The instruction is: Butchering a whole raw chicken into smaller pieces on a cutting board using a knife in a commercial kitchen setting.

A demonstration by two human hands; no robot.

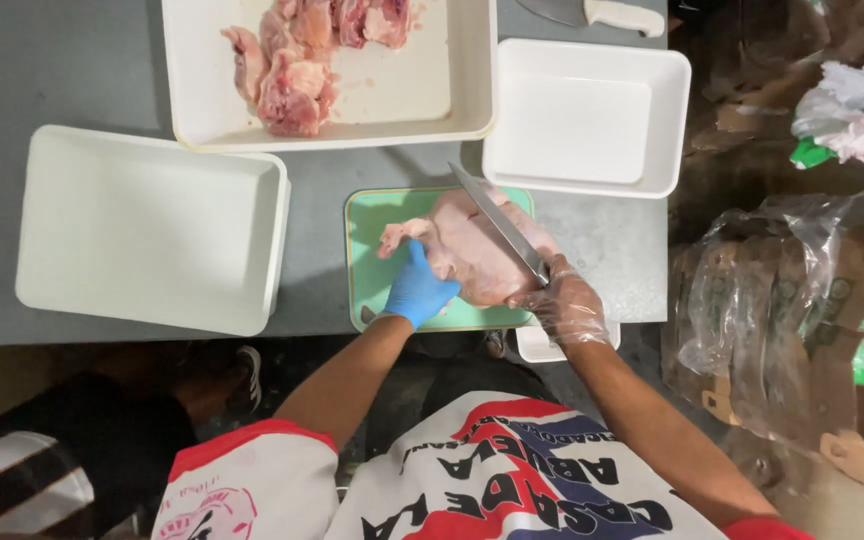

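At the centre of the frame a raw whole chicken (472, 250) lies on a green cutting board (372, 225) on the grey surface (82, 60), its long axis running left to right. The left hand (418, 290), in a blue glove, presses its lower left side. The right hand (564, 303), in a clear glove, grips a knife (497, 222) whose blade slants up-left across the bird.

Food-preparation area, likely a commercial kitchen or butchery station: grey worktop (72, 70); white plastic trays (147, 230), one holding raw chicken pieces (297, 60); green cutting board (377, 215); long knife (500, 224); gloved hands; bagged cardboard boxes (782, 290) stacked alongside.
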